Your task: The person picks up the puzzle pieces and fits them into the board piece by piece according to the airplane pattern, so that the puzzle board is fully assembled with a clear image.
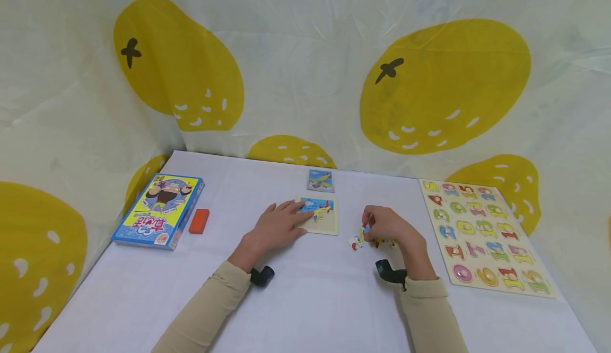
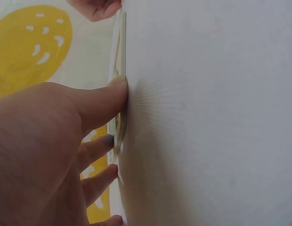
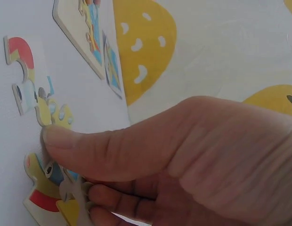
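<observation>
A small wooden jigsaw board (image 1: 326, 228), with a blue and yellow picture partly filled in, lies on the white table. My left hand (image 1: 278, 227) rests at its left side with the fingers spread; in the left wrist view the thumb (image 2: 106, 101) touches the board's edge. Right of the board my right hand (image 1: 389, 228) is over a loose heap of colourful puzzle pieces (image 1: 355, 243). It pinches a puzzle piece (image 1: 366, 230) between thumb and fingers. In the right wrist view the thumb (image 3: 61, 139) covers part of the pieces (image 3: 42, 193).
Behind the board lies a small picture card (image 1: 321, 181) showing a yellow plane. At the left are a blue and yellow box (image 1: 159, 210) and an orange-red block (image 1: 199, 221). A large number puzzle board (image 1: 477, 236) lies at the right. A fruit-patterned curtain (image 1: 305, 67) hangs behind the table.
</observation>
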Demonstrator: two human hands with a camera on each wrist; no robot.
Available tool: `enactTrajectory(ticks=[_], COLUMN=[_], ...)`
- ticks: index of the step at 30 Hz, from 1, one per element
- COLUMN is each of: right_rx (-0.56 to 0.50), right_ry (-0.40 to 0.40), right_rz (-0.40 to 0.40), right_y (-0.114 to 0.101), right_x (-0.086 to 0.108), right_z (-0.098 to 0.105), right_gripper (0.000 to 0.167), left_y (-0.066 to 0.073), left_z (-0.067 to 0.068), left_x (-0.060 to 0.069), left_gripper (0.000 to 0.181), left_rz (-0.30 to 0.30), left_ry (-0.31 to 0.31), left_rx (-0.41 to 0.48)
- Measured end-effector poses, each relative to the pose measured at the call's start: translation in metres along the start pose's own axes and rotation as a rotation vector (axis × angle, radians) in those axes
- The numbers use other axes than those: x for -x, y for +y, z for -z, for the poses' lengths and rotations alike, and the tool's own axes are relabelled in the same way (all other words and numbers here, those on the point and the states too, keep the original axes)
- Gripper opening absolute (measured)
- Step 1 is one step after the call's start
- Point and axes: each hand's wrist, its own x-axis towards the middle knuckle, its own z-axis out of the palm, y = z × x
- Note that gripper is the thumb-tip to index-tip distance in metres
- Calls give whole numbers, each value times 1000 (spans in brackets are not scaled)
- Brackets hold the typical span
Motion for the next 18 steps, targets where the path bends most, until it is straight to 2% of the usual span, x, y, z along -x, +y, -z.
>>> enactTrajectory(ticks=[8, 14, 18], right_rx=[3, -11, -66], right_ry=[39, 49, 70], right_rz=[32, 57, 73], right_y=[0, 3, 6], right_x=[1, 1, 4], right_z=[1, 6, 13], right_gripper=[24, 15, 12], left_y=[-2, -2, -1], left_z=[-1, -1, -2], left_x=[0, -1, -1], left_gripper=[51, 51, 51], left_rz=[-6, 1, 7], left_ry=[8, 4, -1], left_rx=[5, 10, 19])
